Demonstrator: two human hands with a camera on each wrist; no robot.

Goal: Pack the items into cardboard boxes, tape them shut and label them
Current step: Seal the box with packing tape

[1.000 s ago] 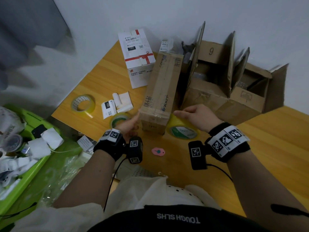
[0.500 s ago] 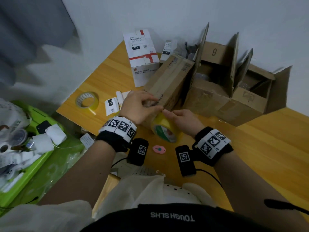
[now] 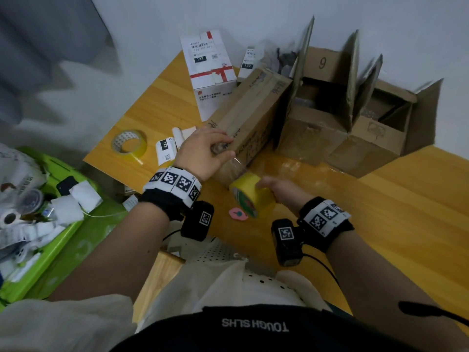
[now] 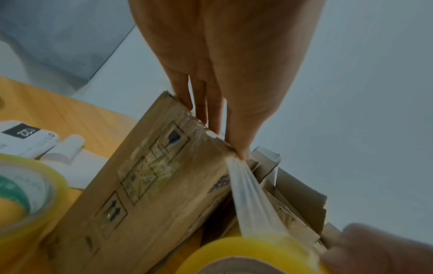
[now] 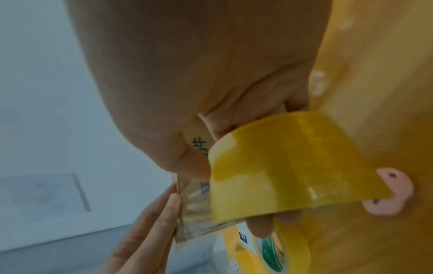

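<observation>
A long cardboard box (image 3: 251, 115) lies slanted on the wooden table (image 3: 380, 212), its near end raised. My left hand (image 3: 203, 153) grips that end, fingers (image 4: 206, 111) over the top edge and thumb pinning the tape's start at the corner. A clear tape strip (image 4: 253, 194) runs from there down to a yellow tape roll (image 3: 251, 199). My right hand (image 3: 276, 191) holds this tape roll (image 5: 281, 176) just below and in front of the box end, fingers through its core.
A white box with red tape (image 3: 210, 69) stands behind. Two open cardboard boxes (image 3: 317, 123) crowd the right rear against the wall. A spare tape roll (image 3: 129, 146), label slips (image 3: 166, 151) and a pink tag (image 3: 238, 214) lie around. A green bin (image 3: 76, 237) sits left.
The box has been turned and its near end raised. My left hand moved from its side onto that end. My right hand drew the roll back toward me, stretching tape out.
</observation>
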